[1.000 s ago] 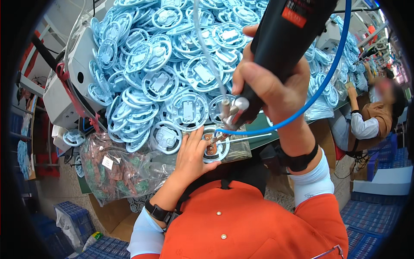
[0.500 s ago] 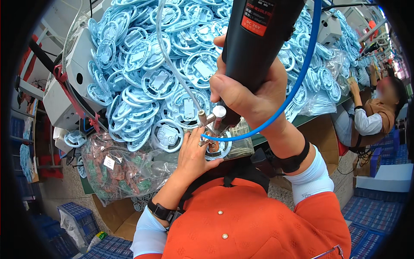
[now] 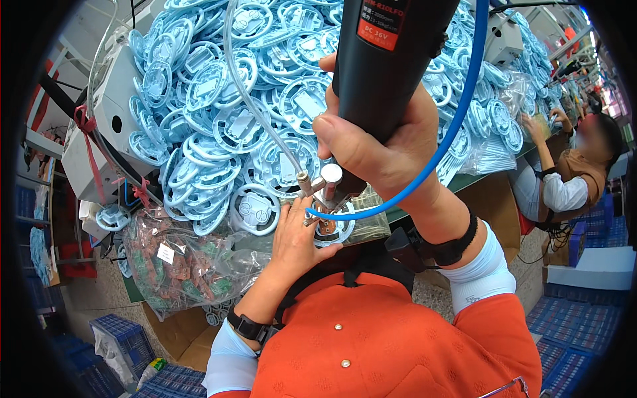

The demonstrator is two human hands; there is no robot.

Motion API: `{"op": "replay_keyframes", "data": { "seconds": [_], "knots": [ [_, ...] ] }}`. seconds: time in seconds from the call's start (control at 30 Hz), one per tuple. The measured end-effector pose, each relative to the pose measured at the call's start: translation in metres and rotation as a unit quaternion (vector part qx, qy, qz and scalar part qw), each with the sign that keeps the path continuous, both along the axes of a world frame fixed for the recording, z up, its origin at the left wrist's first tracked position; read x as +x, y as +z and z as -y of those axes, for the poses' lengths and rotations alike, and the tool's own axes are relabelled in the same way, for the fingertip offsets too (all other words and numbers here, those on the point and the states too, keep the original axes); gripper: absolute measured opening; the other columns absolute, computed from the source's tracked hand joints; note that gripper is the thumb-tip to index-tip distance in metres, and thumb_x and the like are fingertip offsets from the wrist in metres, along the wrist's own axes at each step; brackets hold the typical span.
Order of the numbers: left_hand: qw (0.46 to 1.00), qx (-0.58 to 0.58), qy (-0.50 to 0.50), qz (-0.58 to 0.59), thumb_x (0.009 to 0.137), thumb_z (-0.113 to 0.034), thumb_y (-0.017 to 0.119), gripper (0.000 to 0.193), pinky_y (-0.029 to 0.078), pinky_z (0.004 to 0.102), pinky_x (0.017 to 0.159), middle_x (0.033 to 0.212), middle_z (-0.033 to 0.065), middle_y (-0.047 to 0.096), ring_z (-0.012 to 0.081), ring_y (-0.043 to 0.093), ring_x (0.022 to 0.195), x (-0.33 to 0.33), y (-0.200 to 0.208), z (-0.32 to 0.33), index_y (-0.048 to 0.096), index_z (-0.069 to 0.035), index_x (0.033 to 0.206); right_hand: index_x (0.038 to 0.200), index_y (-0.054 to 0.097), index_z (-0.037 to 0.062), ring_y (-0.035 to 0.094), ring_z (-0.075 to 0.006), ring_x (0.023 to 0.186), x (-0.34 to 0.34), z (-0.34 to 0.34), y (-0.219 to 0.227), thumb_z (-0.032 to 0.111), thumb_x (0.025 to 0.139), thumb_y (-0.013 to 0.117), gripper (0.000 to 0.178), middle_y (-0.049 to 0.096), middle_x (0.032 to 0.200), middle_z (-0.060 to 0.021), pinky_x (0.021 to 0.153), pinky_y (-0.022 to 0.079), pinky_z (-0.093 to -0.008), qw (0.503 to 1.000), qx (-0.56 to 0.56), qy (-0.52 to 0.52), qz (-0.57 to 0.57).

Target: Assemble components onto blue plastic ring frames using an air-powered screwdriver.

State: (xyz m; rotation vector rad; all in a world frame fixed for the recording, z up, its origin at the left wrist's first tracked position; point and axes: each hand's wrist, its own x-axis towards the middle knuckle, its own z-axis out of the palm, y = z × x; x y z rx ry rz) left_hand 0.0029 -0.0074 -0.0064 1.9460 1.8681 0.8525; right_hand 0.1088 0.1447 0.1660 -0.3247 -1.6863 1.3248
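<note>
Fat black power tool (image 3: pixel 381 73) gripped above a pale blue plastic ring (image 3: pixel 347 231)

Here, along a green table (image 3: pixel 398 214), a great big heap of round pale blue plastic parts (image 3: pixel 212 86). To the left of the heap, a pale grey box (image 3: pixel 99 149) with a dark round hole. Near the front edge, a clear plastic bag (image 3: pixel 192 265) full of little red-brown and green boards. Lower down, a brown cardboard box (image 3: pixel 174 337), with blue plastic crates (image 3: pixel 564 331) on both sides of the room. Far to the right, another person in a brown top (image 3: pixel 577 178), sitting by more blue parts.

Clamps the right hand (image 3: pixel 381 142) tight around the power tool. Points its silver metal fitting (image 3: pixel 332 174) down toward the ring. Wears a black strap on each wrist. Has a shiny blue hose (image 3: pixel 458 126) curving in front of the right arm.

Lays the left hand (image 3: pixel 295 232) flat, just left of the ring, with fingers pointing forward and thumb wide apart, near the ring's front rim. Cannot tell about any pinch or press there, with the tool in the way. At the table's front edge, under the tool, the ring, with a small red-brown board (image 3: pixel 326 227) inside.
</note>
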Motion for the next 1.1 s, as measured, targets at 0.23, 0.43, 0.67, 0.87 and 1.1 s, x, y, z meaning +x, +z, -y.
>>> {"op": "replay_keyframes", "data": {
  "seconds": [0.23,0.43,0.67,0.87,1.1],
  "knots": [
    [1.0,0.019,0.008,0.007,0.056,-0.028,0.092,0.066,0.036,0.0561,0.104,0.129,0.0173,0.054,0.0398,0.05,0.124,0.001,0.005,-0.001,0.063,-0.008,0.112,0.115,0.054,-0.0012,0.055,-0.0095,0.067,-0.001,0.003,-0.001,0.007,0.077,0.072,0.043,0.057,0.08,-0.0017,0.06,0.046,-0.0249,1.0,-0.023,0.008,0.015],
    [1.0,0.026,0.004,0.003,0.056,-0.025,0.091,0.058,0.039,0.0509,0.1,0.126,0.0158,0.056,0.0345,0.052,0.122,0.003,0.0,0.003,0.066,-0.009,0.106,0.117,0.054,-0.0026,0.059,-0.0074,0.069,-0.012,0.009,-0.002,0.001,0.078,0.072,0.043,0.06,0.078,-0.0004,0.061,0.049,-0.0253,0.998,0.009,0.052,0.02],
    [0.999,0.034,0.012,-0.01,0.065,-0.036,0.088,0.071,0.037,0.0507,0.105,0.142,0.0244,0.045,0.0397,0.045,0.13,0.015,-0.009,-0.005,0.059,-0.004,0.122,0.122,0.05,-0.0075,0.063,-0.0161,0.063,0.016,-0.008,0.036,0.0,0.086,0.061,0.039,0.059,0.078,-0.008,0.061,0.052,-0.0294,0.999,0.033,-0.026,-0.034],
    [0.997,0.056,-0.042,-0.013,0.068,-0.033,0.087,0.068,0.039,0.0501,0.104,0.134,0.021,0.051,0.0406,0.049,0.125,-0.002,-0.012,-0.006,0.06,-0.009,0.125,0.123,0.051,-0.0072,0.063,-0.0158,0.064,0.006,-0.022,0.005,-0.002,0.086,0.062,0.039,0.06,0.077,-0.0077,0.062,0.052,-0.0292,0.995,0.08,-0.056,0.019],
    [0.998,0.059,-0.035,-0.015,0.073,-0.039,0.082,0.064,0.04,0.0503,0.102,0.129,0.0185,0.056,0.0351,0.053,0.12,-0.002,-0.01,-0.008,0.061,-0.008,0.125,0.123,0.051,-0.0071,0.063,-0.0163,0.063,0.0,-0.026,-0.001,-0.001,0.086,0.062,0.039,0.06,0.077,-0.0077,0.062,0.052,-0.0296,0.997,0.064,-0.049,0.012]
  ]
}}
